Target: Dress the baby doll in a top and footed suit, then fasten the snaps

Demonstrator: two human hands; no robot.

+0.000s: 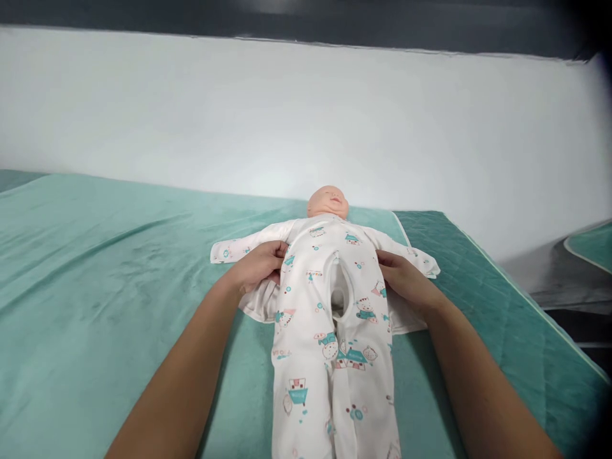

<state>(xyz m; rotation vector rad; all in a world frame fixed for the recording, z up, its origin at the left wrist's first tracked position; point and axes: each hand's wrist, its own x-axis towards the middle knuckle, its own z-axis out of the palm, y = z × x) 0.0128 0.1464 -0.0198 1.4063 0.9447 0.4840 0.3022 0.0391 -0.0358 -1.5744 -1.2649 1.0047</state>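
A baby doll (328, 201) lies face up on the bed, its head toward the wall. It wears a white printed long-sleeved top with both sleeves (255, 240) spread outward. White printed baby pants (310, 306) cover its front from the chest down, with an oval opening at the crotch. My left hand (264, 264) is closed at the left edge of the pants, near the top. At the opposite edge my right hand (401, 278) also grips the pants, its fingertips partly hidden by the cloth. The top's lower flaps (262, 302) spread out beneath both hands.
A light green sheet (119, 287) with soft wrinkles covers the bed. Darker quilted green fabric (482, 306) shows on the right, ending at a pale-trimmed edge. The white wall (191, 115) stands behind. Another green-covered surface (593, 245) is at the far right.
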